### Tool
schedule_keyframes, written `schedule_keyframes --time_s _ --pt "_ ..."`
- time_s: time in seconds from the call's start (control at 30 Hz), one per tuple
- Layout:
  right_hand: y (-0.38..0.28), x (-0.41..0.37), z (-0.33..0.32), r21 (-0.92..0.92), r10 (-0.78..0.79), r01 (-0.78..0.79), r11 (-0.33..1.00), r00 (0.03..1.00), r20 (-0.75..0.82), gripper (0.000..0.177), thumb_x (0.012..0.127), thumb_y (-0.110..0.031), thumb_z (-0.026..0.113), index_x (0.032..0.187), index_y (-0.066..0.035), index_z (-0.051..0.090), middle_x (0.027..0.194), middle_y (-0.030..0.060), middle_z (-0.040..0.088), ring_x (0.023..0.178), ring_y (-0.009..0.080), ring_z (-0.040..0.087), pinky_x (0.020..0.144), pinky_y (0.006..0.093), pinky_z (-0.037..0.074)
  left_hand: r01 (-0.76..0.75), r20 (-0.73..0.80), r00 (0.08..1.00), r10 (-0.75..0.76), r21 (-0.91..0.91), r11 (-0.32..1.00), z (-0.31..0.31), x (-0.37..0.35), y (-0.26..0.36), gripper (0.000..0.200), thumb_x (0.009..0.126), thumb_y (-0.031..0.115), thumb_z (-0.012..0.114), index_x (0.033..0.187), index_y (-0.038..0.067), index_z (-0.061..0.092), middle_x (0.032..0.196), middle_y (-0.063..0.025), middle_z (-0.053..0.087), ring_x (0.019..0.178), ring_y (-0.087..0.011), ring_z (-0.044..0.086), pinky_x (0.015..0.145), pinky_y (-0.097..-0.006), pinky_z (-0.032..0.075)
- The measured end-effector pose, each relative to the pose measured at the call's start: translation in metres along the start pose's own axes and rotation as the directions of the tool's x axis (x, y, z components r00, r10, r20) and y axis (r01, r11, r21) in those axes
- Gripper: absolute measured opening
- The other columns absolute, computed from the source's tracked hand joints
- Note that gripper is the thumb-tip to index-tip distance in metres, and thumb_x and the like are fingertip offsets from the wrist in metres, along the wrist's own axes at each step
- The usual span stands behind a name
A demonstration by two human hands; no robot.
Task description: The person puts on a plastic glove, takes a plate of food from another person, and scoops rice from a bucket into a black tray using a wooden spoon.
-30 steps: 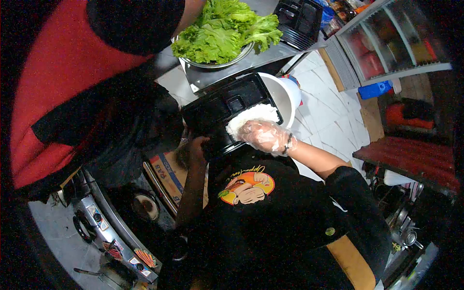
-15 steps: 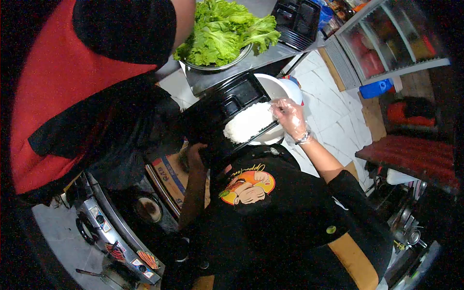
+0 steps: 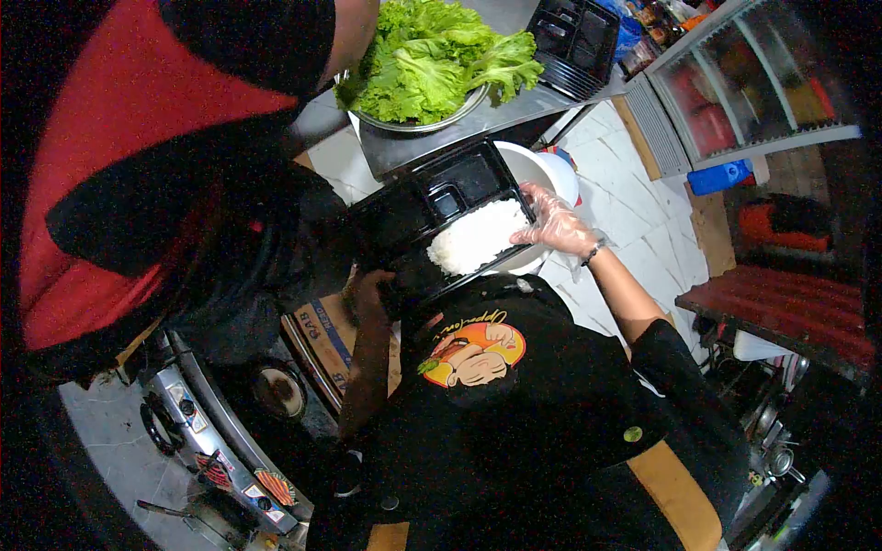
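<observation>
1. Room: kitchen, white tiled floor (image 3: 629,197). Glass-fronted cabinet (image 3: 740,83) at far right, blue container (image 3: 719,177) just below it. Stove panel (image 3: 216,450) with knobs at lower left.
2. Metal desk (image 3: 393,152) at the top of the view. Bowl (image 3: 432,123) of leafy greens (image 3: 427,69) at its left end, by the near edge. Stacked black trays (image 3: 574,41) toward its right end.
3. Black compartment tray (image 3: 467,174) is held off the desk, near its near-left corner, partly over a white tub (image 3: 562,174). Tray is tilted in view; can't tell by how much in reality.
4. White rice (image 3: 478,236) sits in the tray compartment by the right hand. Other visible compartments are dark inside.
5. Right hand (image 3: 559,226): clear plastic glove, at the tray's right rim beside the rice. Thumb and fingers apart, not pinched together.
6. Left hand (image 3: 371,284): at the tray's near-left side. Fingers in shadow and partly hidden, can't tell their state.
7. Co-worker (image 3: 106,129) in red and black stands close on the left. Printed cardboard box (image 3: 323,335) below the left hand in view.
</observation>
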State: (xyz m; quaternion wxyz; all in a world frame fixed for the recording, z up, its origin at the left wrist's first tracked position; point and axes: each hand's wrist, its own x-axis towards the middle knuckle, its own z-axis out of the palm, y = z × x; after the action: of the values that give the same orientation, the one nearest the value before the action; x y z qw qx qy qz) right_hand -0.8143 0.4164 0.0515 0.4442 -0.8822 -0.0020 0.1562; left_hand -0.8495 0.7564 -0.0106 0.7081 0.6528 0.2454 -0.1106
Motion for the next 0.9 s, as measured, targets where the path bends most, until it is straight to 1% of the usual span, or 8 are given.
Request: schedule_keyframes --time_s 0.03,0.1,0.13,0.23,0.3,0.4,0.83,0.9 --pt "-0.003 0.0 -0.001 0.002 -0.001 0.001 1.0 1.0 -0.002 0.08 0.06 -0.026 0.078 0.125 -0.004 0.036 0.113 0.0176 0.053 0.107 0.0301 0.05 0.09 0.0369 0.039 -0.002 0.001 1.0 0.002 0.002 1.0 -0.004 0.009 -0.016 0.028 0.071 0.03 0.052 0.074 0.004 0.061 0.081 -0.0093 0.059 0.074 -0.0228 0.056 0.072 -0.0336 0.045" --pt "-0.012 0.001 -0.006 -0.099 -0.046 0.048 0.994 0.999 0.025 0.081 0.061 -0.028 0.077 0.125 -0.002 0.035 0.114 0.0196 0.052 0.108 0.032 0.05 0.091 0.037 0.039 -0.113 0.083 0.986 0.148 -0.335 0.935 -0.015 0.034 -0.062 0.023 0.068 0.025 0.055 0.074 0.004 0.061 0.08 -0.0092 0.058 0.075 -0.023 0.056 0.072 -0.0333 0.045" --pt "-0.011 0.002 -0.006 -0.099 -0.045 0.047 0.994 0.999 0.026 0.081 0.061 -0.028 0.077 0.125 -0.002 0.035 0.114 0.0196 0.052 0.108 0.032 0.05 0.091 0.037 0.039 -0.111 0.082 0.986 0.147 -0.335 0.936 -0.012 0.031 -0.052 0.023 0.068 0.025 0.055 0.074 0.004 0.061 0.08 -0.0092 0.058 0.075 -0.023 0.056 0.072 -0.0333 0.045" --pt "-0.012 0.005 -0.008 -0.061 -0.041 0.043 0.997 0.999 0.028 0.078 0.061 -0.025 0.079 0.122 0.001 0.037 0.109 0.0165 0.053 0.103 0.0265 0.051 0.087 0.0343 0.04 0.161 -0.015 0.985 -0.172 -0.273 0.948 0.001 0.023 -0.014 0.017 0.063 0.019 0.059 0.071 0.004 0.061 0.077 -0.0078 0.058 0.074 -0.0225 0.056 0.071 -0.0321 0.045" --pt "-0.023 0.004 -0.017 0.19 0.019 -0.045 0.981 0.99 0.141 0.078 0.06 -0.026 0.079 0.12 0.002 0.038 0.108 0.0183 0.053 0.102 0.0268 0.051 0.088 0.0347 0.04 0.155 -0.022 0.986 -0.166 -0.257 0.954 -0.003 0.027 -0.018 0.016 0.063 0.019 0.059 0.071 0.004 0.061 0.077 -0.0077 0.058 0.074 -0.0224 0.056 0.07 -0.0321 0.045" --pt "-0.03 0.008 -0.011 -0.032 0.113 -0.111 0.993 0.993 0.039 0.079 0.06 -0.026 0.079 0.121 0.002 0.038 0.11 0.019 0.052 0.105 0.0266 0.05 0.09 0.0344 0.039 0.154 -0.023 0.986 -0.165 -0.254 0.955 -0.006 0.031 -0.027 0.016 0.062 0.018 0.06 0.07 0.004 0.06 0.076 -0.0074 0.058 0.074 -0.0221 0.056 0.07 -0.032 0.045" --pt "-0.015 0.013 -0.012 0.049 0.137 -0.137 0.989 0.99 -0.008 0.079 0.059 -0.023 0.078 0.122 0.003 0.038 0.115 0.0205 0.05 0.109 0.028 0.048 0.093 0.0322 0.037 0.196 -0.015 0.979 -0.205 -0.243 0.95 0.005 0.028 -0.035 0.016 0.06 0.013 0.06 0.073 0.003 0.061 0.075 -0.0065 0.058 0.074 -0.0204 0.056 0.068 -0.0308 0.046" --pt "0.014 0.016 -0.005 -0.181 -0.12 0.091 0.979 0.981 -0.153 0.068 0.062 -0.023 0.076 0.116 0.001 0.042 0.104 0.0198 0.057 0.101 0.0293 0.054 0.087 0.0344 0.04 0.175 0.001 0.984 -0.179 -0.229 0.958 0.005 0.028 -0.04 0.018 0.06 0.013 0.06 0.075 0.002 0.061 0.076 -0.0066 0.058 0.074 -0.0203 0.056 0.068 -0.0307 0.046"
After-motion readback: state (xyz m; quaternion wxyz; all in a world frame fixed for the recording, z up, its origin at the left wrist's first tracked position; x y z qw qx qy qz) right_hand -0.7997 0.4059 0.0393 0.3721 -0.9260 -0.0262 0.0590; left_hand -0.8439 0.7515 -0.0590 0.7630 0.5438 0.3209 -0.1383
